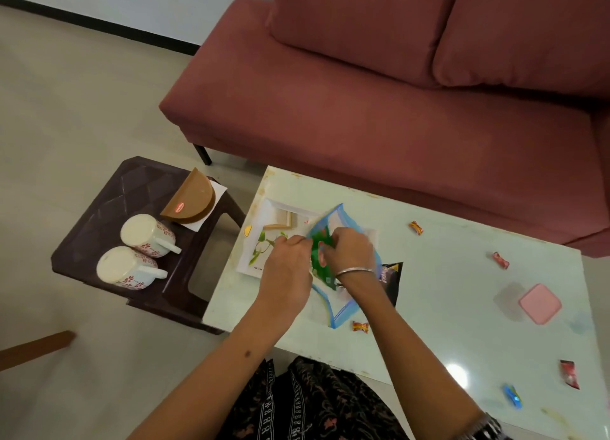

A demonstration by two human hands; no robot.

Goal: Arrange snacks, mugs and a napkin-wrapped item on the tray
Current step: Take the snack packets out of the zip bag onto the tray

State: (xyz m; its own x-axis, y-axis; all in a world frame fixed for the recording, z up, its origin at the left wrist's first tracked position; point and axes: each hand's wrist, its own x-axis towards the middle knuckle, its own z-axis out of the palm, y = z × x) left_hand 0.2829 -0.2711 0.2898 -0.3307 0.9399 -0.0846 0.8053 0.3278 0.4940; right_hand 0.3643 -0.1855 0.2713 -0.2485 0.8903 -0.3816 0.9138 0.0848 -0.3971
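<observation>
Both hands are over the white tray (264, 208) at the near-left end of the pale counter (445, 274), and they're on the snack packet (318, 258), a blue-edged pouch with green print. The left hand (290, 258) has its fingers (280, 241) curled shut on the packet's left edge; the right hand (350, 251), a thin bangle at its wrist, has its fingers (328, 240) pinched closed on the packet's middle. The packet lies tilted, its upper end over the tray's right part and its lower end hanging past the tray onto the counter. Under it, just right of the tray, a black packet (392, 278) pokes out. On the tray itself, a leaf print and a small beige wedge show at its left half.

Right of the tray, wrapped sweets are scattered on the counter: an orange one (416, 227) beyond it, a red-orange one (360, 326) just below the blue-edged packet, a pink one (501, 260) farther right, and a red one (570, 374) and a blue one (513, 396) near the counter's near-right edge. A pink square lid (540, 303) sits well right of the tray.

Left of the tray, apart from the counter, a dark stool (109, 208) carries two floral mugs (145, 235) lying on their sides, touching or nearly so, and a brown half-round holder (193, 197) on a white napkin (219, 189)
</observation>
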